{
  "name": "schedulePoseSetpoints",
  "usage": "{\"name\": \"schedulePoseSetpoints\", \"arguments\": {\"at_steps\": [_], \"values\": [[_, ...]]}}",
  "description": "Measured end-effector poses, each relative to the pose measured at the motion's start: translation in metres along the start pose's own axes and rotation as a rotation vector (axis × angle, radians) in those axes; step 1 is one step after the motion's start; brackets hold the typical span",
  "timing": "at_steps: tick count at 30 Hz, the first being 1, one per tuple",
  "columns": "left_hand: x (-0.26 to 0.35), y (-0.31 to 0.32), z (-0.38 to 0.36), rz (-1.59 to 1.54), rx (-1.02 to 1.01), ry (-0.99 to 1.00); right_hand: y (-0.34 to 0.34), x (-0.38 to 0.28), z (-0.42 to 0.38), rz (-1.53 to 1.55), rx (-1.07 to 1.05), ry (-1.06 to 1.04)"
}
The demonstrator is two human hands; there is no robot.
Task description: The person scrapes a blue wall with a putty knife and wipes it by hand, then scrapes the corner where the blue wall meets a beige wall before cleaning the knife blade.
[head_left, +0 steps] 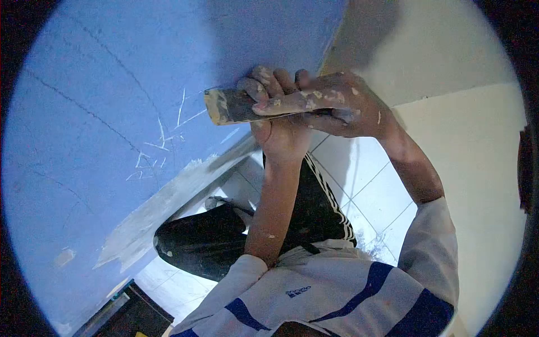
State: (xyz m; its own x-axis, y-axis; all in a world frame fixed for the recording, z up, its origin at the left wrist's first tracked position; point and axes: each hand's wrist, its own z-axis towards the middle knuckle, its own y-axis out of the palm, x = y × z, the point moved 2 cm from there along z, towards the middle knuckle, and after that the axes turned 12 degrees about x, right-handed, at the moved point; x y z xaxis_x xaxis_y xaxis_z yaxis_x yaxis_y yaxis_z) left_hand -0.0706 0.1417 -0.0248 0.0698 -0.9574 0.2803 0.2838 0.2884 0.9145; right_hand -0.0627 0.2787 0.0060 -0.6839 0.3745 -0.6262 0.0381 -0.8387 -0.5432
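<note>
A dark flat tool [230, 106] with a worn, pale yellowish end is held up in front of the blue wall [112, 84]. My left hand [283, 135] is wrapped round it from below, its fingertips curling over the upper edge. From the right, my right hand [353, 106] grips the same tool, with one finger stretched along its face. Both hands carry whitish smears and touch or nearly touch each other. The far end of the tool is hidden by the right hand.
White scratches and a grey bare strip [151, 224] mark the blue wall. A cream wall [466, 168] stands on the right. My bent legs in dark trousers [196, 241] are over the white tiled floor [359, 168]. A dark box-like object [135, 314] sits at the lower left.
</note>
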Motion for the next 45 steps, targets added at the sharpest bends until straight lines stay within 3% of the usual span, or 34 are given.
{"name": "schedulePoseSetpoints", "arguments": {"at_steps": [2,6,10,17,18,20,23,26,29,32,34,38,42,45], "values": [[0.0,-0.001,0.0,0.0,0.006,0.0,0.002,0.0,-0.004,-0.034,0.103,-0.057],[0.005,0.001,-0.004,0.061,0.111,0.004,0.007,-0.005,0.002,-0.055,0.01,-0.036],[0.003,-0.005,0.004,-0.017,-0.065,0.025,0.013,-0.01,-0.002,-0.156,0.005,-0.037],[0.002,0.005,-0.001,0.034,0.063,0.059,0.003,-0.005,0.001,-0.082,0.049,-0.023],[0.002,0.006,-0.003,0.052,0.097,0.065,0.002,-0.007,0.003,-0.085,0.078,-0.096],[0.003,-0.001,0.006,0.034,-0.072,0.063,0.002,-0.011,0.008,-0.096,0.138,-0.244],[0.002,0.0,0.004,0.055,-0.047,0.087,0.003,-0.018,0.013,-0.096,0.174,-0.253],[0.002,0.004,0.001,0.041,0.049,0.09,0.01,-0.008,0.008,-0.018,0.11,-0.171],[0.004,0.005,-0.003,0.062,0.101,0.111,0.015,0.008,-0.001,0.08,-0.019,0.041],[0.004,-0.003,0.002,0.061,-0.001,0.075,0.016,0.001,0.001,0.005,0.07,-0.072],[0.006,-0.005,0.0,0.094,0.015,0.056,0.016,-0.001,0.001,-0.059,-0.068,-0.004],[0.018,-0.004,-0.006,0.216,0.205,0.034,0.028,-0.002,0.005,0.074,-0.111,0.042],[0.013,0.007,-0.007,0.223,0.326,0.068,0.028,0.009,-0.001,0.14,0.024,0.014],[0.011,0.005,-0.004,0.18,0.249,0.064,0.025,0.004,0.003,0.081,0.005,-0.034]]}}
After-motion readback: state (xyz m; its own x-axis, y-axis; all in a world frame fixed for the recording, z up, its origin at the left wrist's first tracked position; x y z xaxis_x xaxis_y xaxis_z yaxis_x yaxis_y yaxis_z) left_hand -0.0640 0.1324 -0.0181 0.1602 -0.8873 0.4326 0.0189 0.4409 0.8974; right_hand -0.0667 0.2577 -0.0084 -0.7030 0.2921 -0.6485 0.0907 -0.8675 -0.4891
